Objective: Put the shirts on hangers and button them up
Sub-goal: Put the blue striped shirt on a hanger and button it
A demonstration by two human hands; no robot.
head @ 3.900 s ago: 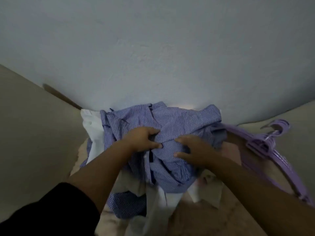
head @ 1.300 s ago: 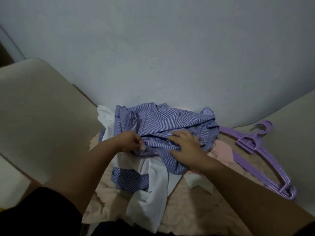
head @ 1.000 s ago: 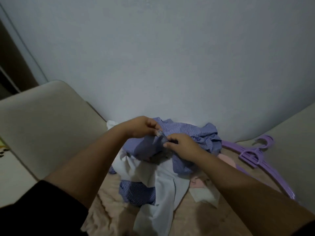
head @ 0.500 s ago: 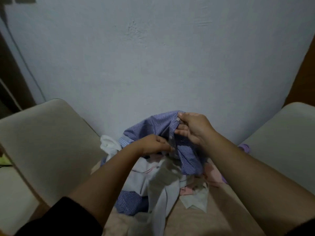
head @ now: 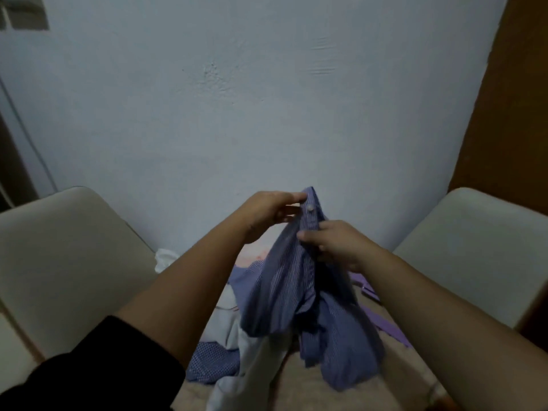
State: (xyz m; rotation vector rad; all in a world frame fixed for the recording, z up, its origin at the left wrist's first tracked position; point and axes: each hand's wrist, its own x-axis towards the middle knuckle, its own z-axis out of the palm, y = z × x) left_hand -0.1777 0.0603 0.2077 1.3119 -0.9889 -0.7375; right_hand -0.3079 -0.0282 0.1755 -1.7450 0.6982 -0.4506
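Blue striped shirt [head: 296, 292] in both hands

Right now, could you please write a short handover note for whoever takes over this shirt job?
Left hand: pinches the top edge of the striped blue shirt, beside a white button.
Right hand: grips the same shirt just below.
The shirt is lifted off the pile and hangs bunched. A white shirt and a dotted blue one lie underneath. The purple hangers lie to the right, mostly hidden.
Done: one shirt picked up.
Left: no shirt is on a hanger yet; hang and button each one.
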